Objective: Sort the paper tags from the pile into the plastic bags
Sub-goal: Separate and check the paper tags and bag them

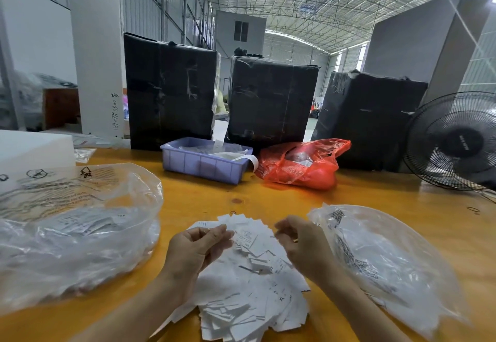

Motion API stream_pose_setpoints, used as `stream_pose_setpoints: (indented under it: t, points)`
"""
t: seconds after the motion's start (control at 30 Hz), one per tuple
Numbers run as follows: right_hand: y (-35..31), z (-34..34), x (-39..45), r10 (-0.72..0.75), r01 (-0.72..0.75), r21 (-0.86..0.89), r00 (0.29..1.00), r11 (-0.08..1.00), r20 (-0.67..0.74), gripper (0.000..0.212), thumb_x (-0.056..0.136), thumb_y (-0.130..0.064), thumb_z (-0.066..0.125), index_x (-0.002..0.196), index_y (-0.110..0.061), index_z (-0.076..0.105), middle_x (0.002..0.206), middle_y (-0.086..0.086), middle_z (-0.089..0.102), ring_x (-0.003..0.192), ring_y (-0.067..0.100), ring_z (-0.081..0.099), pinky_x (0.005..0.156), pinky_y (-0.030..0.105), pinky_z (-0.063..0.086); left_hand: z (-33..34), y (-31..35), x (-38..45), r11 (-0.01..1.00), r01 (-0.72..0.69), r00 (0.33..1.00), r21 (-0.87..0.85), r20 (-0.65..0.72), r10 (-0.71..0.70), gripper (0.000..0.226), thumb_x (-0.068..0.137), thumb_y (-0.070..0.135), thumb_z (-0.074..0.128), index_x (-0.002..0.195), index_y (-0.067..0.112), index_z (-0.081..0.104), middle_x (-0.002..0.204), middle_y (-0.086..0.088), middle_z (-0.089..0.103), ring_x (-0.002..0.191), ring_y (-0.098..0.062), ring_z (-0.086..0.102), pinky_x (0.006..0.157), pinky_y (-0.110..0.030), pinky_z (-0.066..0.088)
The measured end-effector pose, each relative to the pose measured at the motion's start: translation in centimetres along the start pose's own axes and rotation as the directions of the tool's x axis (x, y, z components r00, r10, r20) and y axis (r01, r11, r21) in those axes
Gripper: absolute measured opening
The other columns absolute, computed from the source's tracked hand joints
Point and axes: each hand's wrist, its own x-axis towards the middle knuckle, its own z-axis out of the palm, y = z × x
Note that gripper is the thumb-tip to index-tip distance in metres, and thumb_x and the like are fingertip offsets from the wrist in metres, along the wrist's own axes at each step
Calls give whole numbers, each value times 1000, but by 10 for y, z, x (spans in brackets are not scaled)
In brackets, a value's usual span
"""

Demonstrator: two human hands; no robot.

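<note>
A pile of white paper tags (249, 296) lies on the yellow table (204, 196) between my arms. My left hand (196, 247) hovers over the pile's far left part, palm up, fingers curled and pinching a fan of tags (248, 234). My right hand (300, 242) hangs over the pile's right side with fingers curled; whether it holds a tag is not visible. A large clear plastic bag (77, 229) with tags inside sits to the left. Another clear plastic bag (389, 263) lies to the right, beside my right hand.
A purple plastic bin (204, 164) and a red plastic bag (303, 164) sit further back on the table. Behind them stand three black wrapped boxes (171, 92). A black fan (456, 140) stands at the right edge, a white block (32, 151) at the left.
</note>
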Motion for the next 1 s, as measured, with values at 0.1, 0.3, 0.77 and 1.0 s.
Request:
stream_pose_setpoints:
  t: [0.1, 0.3, 0.77, 1.0]
  points:
    - [12, 6, -1, -1, 10, -119, 997, 993, 72, 20, 93, -7, 54, 109, -6, 66, 105, 8, 70, 97, 18, 64, 87, 32, 51, 0, -2, 0, 1000, 16, 1000, -24, -14, -17, 9, 79, 6, 68, 79, -2, 66, 83, -18, 73, 67, -20, 71, 59, -22, 55]
    - [24, 25, -2, -25, 115, -303, 958, 946, 285, 52, 97, -10, 41, 147, -19, 29, 150, -4, 34, 138, 11, 28, 110, 20, 20, -1, -5, 0, 998, -27, 1000, 55, -12, 28, 6, 81, 3, 68, 84, -1, 66, 69, -11, 71, 50, -10, 58, 50, -17, 49]
    - [27, 2, 5, 130, -129, 49, 991, 990, -26, 22, 97, -11, 49, 111, -6, 65, 78, 2, 68, 60, 8, 58, 51, 13, 43, 0, -10, -3, 993, -47, 997, 105, 61, 41, 29, 71, 18, 73, 89, -4, 69, 84, -15, 74, 53, -10, 61, 49, -16, 48]
    - [-3, -9, 6, 232, -430, 744, 903, 511, 362, 20, 93, 2, 50, 110, -5, 58, 95, 22, 72, 87, 35, 70, 68, 34, 59, 1, -12, -4, 983, -24, 991, 184, 136, -1, 23, 77, 16, 72, 90, -3, 70, 88, -12, 74, 71, -20, 71, 59, -21, 50]
